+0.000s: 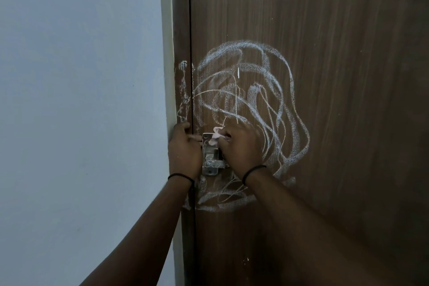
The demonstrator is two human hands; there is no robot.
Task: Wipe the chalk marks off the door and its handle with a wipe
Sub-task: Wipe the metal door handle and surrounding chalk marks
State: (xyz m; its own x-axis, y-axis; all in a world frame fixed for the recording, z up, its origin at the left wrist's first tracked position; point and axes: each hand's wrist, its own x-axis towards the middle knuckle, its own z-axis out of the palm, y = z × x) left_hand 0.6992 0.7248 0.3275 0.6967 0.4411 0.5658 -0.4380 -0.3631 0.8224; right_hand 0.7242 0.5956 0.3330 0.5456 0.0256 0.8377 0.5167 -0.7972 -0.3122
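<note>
A brown wooden door (pixel 336 77) fills the right of the view, covered with looping white chalk marks (pixel 267 90) around and below its metal handle plate (pixel 210 160). My right hand (pixel 241 148) is shut on a small pale wipe (pixel 214 138) and presses it against the top of the handle plate. My left hand (pixel 184 148) rests on the door frame (pixel 182 30) beside the plate, its fingers curled at the door's edge and reaching to the plate. Chalk also streaks the frame just above my left hand. The handle lever itself is hidden behind my right hand.
A plain pale wall (pixel 81 100) takes up the left half of the view. A narrow dark gap (pixel 190 19) runs between the frame and the door. Both wrists wear thin black bands.
</note>
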